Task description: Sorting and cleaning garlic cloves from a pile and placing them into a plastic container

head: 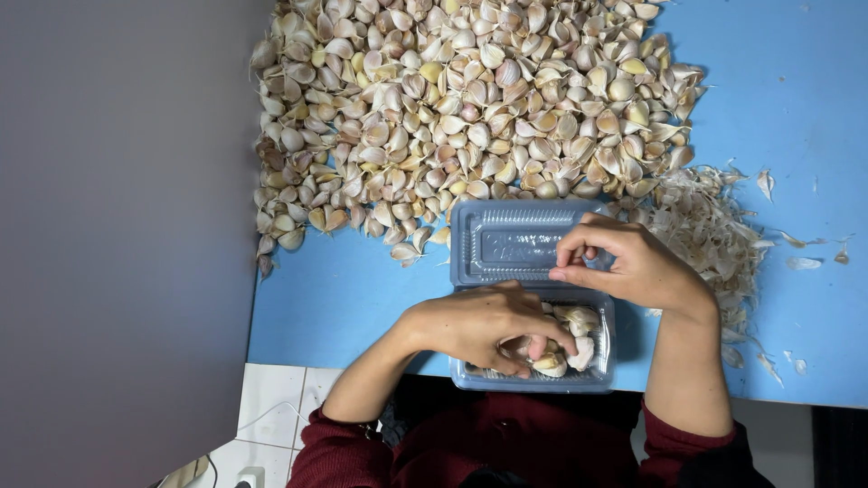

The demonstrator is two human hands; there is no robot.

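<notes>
- Head view: the left hand (479,323) rests curled inside the clear plastic hinged box (533,384), fingers closed around pale garlic cloves (570,348) lying in its tray half.
- The right hand (624,264) hovers above the open lid, thumb and forefinger pinched together; what they pinch cannot be told.
- Beyond both hands: a big heap of unpeeled garlic cloves (461,108).
- Right of the right hand: papery skins (714,230); bare blue tabletop (796,90) beyond them.
- The table's near edge lies just behind the box.

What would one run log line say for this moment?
left hand: holds garlic clove | right hand: pinching above clear container | clove pile behind
</notes>
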